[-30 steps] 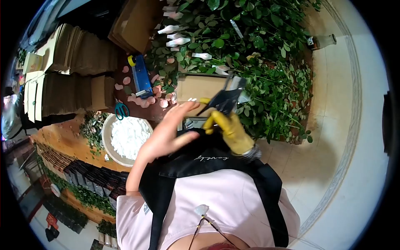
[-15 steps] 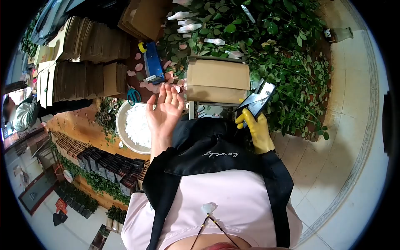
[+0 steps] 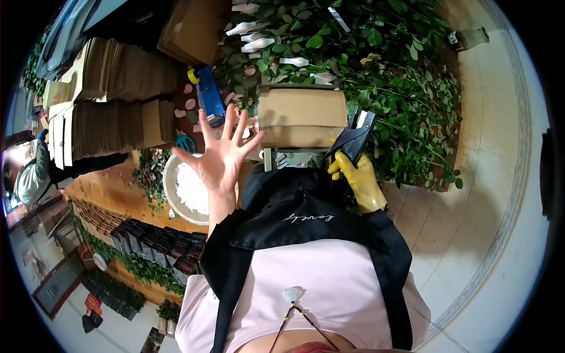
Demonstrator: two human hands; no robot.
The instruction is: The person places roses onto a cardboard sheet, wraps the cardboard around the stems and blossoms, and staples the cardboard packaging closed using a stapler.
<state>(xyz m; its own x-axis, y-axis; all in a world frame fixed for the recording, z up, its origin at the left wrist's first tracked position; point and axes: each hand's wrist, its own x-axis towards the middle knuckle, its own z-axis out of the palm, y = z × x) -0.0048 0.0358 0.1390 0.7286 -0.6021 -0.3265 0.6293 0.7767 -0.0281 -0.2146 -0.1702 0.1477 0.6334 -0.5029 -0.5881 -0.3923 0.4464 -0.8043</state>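
Observation:
My left hand (image 3: 222,159) is bare, palm up, its fingers spread wide with nothing in them. It hovers between the white tub (image 3: 203,221) of small white pieces and the cardboard box (image 3: 301,112). A yellow glove covers my right hand (image 3: 357,176), which is closed round a black stapler (image 3: 354,138) with a bright metal part at its far end. The stapler points away from me, just right of the box. Behind my left fingertips lie a blue tape dispenser (image 3: 210,97) and teal-handled scissors (image 3: 185,143).
Stacked cardboard sheets (image 3: 112,132) stand on the left. Leafy rose stems (image 3: 406,106) cover the right side of the table, with several white-wrapped buds (image 3: 258,45) at the back. Another person (image 3: 32,176) is at the far left. Tiled floor (image 3: 482,176) lies to the right.
My left hand's fingers have spread from slightly curled to wide apart, and the hand has shifted a little left. The right hand still grips the stapler, now turned slightly.

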